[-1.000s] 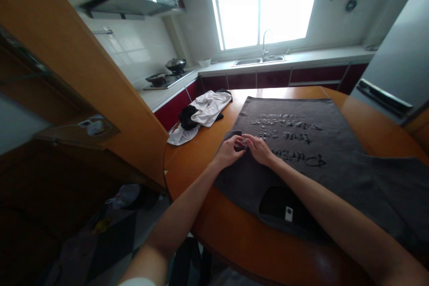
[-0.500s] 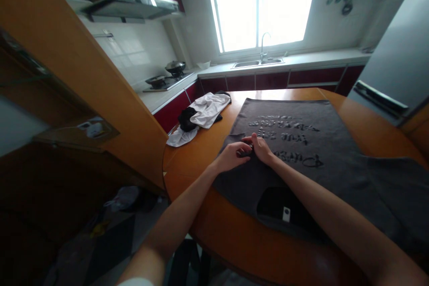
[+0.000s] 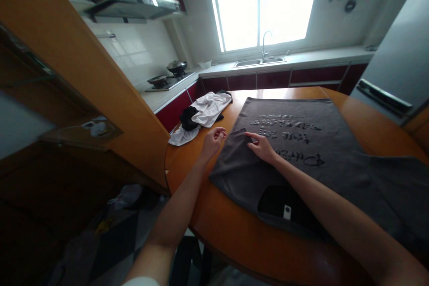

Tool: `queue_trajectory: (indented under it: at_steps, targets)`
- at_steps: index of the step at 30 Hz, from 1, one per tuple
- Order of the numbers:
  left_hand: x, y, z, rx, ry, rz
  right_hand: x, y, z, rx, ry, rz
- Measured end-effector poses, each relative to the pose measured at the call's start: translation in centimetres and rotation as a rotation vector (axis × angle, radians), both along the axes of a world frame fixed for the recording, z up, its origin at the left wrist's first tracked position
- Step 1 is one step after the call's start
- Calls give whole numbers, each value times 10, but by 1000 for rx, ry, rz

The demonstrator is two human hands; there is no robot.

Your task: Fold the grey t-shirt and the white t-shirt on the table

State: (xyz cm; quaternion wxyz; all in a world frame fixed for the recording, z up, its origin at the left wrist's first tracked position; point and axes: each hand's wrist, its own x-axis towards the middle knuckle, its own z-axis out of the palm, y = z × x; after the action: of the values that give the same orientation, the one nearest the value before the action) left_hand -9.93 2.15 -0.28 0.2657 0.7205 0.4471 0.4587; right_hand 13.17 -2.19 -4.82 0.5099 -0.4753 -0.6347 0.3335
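Wooden table (image 3: 214, 214), rounded near edge. Grey garment (image 3: 321, 183), spread flat on it: neckline with white label (image 3: 287, 212) nearest, one sleeve (image 3: 231, 154) folded inward, dark lettering beyond. Right hand (image 3: 261, 146): index finger at the fold's edge; whether finger and thumb pinch cloth, cannot tell. Left hand (image 3: 212, 143): just beside the garment, empty, fingers loosely curled. Risk: the fold may spring open or crease, were the right hand to drag or lift unevenly. Farther: white and black clothes (image 3: 209, 109), heaped.
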Motion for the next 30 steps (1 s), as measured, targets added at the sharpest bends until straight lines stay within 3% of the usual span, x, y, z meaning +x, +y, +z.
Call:
queue_trajectory:
  at_steps: [3,6,13,17,22,25,30]
  targets:
    - [-15,17,-10,-32,63,106,-3,-4,6,-9,48,26]
    - [-18,22,-16,-53,103,116,-7,-9,15,-55,99,35]
    - [1,9,-21,121,254,-170,-6,-12,23,-165,232,-5]
    - [8,6,-27,79,402,-296,-2,-9,19,-192,300,-15]
    - [14,1,-34,-93,729,-318,3,-6,14,-189,163,-47]
    - [18,-4,-36,-82,861,-314,6,-3,8,-160,12,-68]
    - [17,-5,-35,-63,818,-320,11,2,-1,-164,-89,-71]
